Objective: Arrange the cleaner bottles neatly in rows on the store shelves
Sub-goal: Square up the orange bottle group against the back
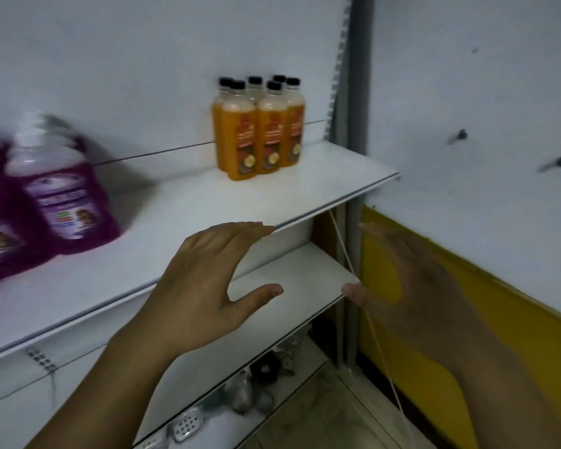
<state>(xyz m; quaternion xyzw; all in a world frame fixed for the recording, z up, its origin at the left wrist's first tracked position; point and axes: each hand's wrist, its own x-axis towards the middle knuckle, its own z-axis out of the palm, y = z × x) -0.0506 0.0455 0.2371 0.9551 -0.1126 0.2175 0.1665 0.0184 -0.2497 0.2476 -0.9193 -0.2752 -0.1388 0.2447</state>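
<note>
Left hand and blurred right hand, grip released, purple bottles smeared, cut off left

A white panel is set left of the grey post; right of it, a white wall is banded yellow below.

Orange bottles and purple bottles on a white shelf.
At the shelf's back right, the orange bottles have black caps and darker orange labels with a yellow spot. At its left end, the purple ones carry pale lilac labels. Right of the shelf are a grey post and, lower, a yellow wall band.
</note>
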